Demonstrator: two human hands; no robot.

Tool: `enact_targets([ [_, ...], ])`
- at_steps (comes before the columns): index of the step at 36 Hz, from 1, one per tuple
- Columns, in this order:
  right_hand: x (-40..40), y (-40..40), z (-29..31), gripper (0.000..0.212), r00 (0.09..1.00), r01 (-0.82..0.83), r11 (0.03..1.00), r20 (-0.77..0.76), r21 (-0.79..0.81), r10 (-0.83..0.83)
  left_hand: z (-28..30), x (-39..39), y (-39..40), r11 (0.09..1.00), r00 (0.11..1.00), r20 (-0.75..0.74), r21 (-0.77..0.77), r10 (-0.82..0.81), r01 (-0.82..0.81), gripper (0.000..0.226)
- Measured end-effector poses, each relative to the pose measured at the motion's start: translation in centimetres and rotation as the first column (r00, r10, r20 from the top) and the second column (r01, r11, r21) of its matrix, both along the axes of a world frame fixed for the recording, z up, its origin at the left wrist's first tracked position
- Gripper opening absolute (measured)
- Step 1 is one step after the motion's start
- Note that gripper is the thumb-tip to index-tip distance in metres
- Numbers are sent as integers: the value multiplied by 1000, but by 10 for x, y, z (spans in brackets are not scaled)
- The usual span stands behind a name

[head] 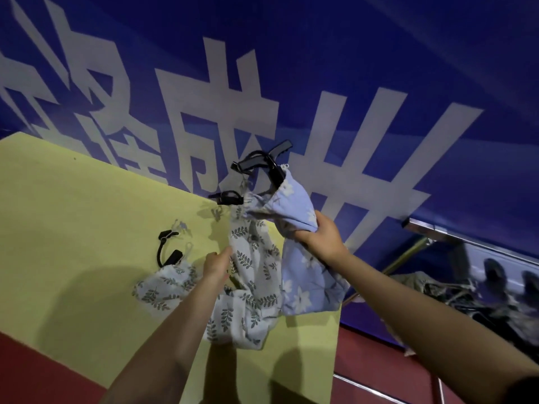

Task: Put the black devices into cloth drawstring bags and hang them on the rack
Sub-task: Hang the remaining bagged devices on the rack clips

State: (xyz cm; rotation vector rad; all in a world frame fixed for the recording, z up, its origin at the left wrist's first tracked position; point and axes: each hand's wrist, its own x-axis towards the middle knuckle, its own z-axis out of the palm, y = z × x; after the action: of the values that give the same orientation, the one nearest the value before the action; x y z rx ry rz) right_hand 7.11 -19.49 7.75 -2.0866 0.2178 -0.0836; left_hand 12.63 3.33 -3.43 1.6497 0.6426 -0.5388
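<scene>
The right hand (322, 234) has its grip closed around the bunched middle of a blue flowered bag (294, 205), lifted clear of the yellow tabletop (73, 228). Above that grip, a black device (262, 167) sticks out of the bag's gathered mouth, its arms spread against the blue wall with white lettering (379, 83). Below the grip the rest of the blue cloth hangs down. Just left of the grip hangs a white leaf-print bag (250, 272), touching the blue one, with a black clip-like piece (227, 198) at its top. The left hand (217, 265) reaches up to this leaf-print cloth, fingers against its left edge; whether they pinch it cannot be told. Further left, beyond the left hand, a second leaf-print bag (163, 287) lies on the tabletop with another black device (167, 249) poking out of its mouth. Well to the right of the grip, a metal rack bar (466, 237) runs along the wall, with dark, blurred bundles (466, 293) beneath it.
</scene>
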Motion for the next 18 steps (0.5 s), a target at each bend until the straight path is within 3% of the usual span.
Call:
enact_targets([
  [8, -7, -33, -28, 29, 993, 17, 997, -118, -71, -25, 5, 26, -49, 997, 999, -1, 58, -50, 50, 71],
  [12, -17, -53, -50, 34, 977, 52, 995, -200, -88, -69, -8, 40, -68, 977, 996, -10, 191, -93, 93, 85],
  [18, -24, -62, -73, 56, 964, 93, 995, -244, -43, -101, -32, 47, -76, 941, 990, -56, 305, -132, 143, 98],
])
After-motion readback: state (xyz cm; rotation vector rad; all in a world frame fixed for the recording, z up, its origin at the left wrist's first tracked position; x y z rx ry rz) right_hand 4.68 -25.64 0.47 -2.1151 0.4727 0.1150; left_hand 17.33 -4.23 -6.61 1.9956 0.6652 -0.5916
